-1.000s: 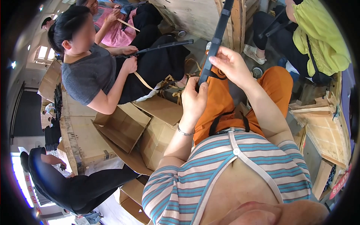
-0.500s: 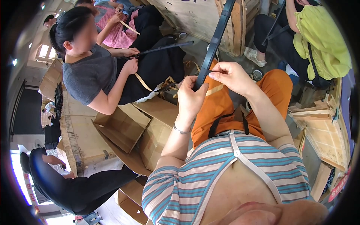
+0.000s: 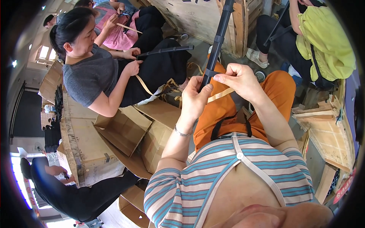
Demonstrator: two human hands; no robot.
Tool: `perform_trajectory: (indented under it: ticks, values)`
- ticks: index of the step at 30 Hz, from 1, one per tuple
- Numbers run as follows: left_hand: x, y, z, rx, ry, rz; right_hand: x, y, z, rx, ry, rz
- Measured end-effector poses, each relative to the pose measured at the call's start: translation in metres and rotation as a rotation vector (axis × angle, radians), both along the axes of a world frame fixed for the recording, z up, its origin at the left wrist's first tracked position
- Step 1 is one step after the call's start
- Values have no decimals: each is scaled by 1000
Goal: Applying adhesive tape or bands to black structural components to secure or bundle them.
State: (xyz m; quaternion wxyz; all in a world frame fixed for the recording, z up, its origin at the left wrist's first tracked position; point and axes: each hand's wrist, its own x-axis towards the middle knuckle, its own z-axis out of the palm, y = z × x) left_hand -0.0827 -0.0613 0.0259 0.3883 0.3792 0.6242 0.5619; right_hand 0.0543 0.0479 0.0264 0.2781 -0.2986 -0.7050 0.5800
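Observation:
A long black bar [image 3: 217,45] slants away from me above my lap, with several dark bands wrapped across it. My left hand [image 3: 195,98] is closed around its near end, thumb along the side. My right hand [image 3: 243,80] is closed in a pinch beside the bar. Between its thumb and finger is the end of a black band [image 3: 210,72] that crosses the bar just beyond my left hand. A tan strip [image 3: 221,95] runs below the right hand, over my orange trouser leg; where it starts is hidden.
An open cardboard box [image 3: 157,142] stands at my left. Beyond it a seated co-worker [image 3: 93,76] holds another black bar [image 3: 167,50] and a tan strip. A wooden crate [image 3: 194,19] stands ahead; a person in yellow-green [image 3: 325,41] sits far right, near wooden crate parts [image 3: 323,133].
My right hand has drawn slightly to the right, away from the bar, with the band end. The bar stands a little steeper, and more of the tan strip shows.

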Motion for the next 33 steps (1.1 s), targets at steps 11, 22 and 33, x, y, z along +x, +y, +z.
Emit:
perform_trajectory:
  ticks: [11,22,33]
  values:
    - [-10,-9,8,105,-162,-177,1,-5,6,-26,142,30]
    - [-14,-13,8,184,-286,-255,-1,-11,22,14,117,6]
    - [-15,-11,-8,267,-1007,-626,-5,-9,23,-349,443,230]
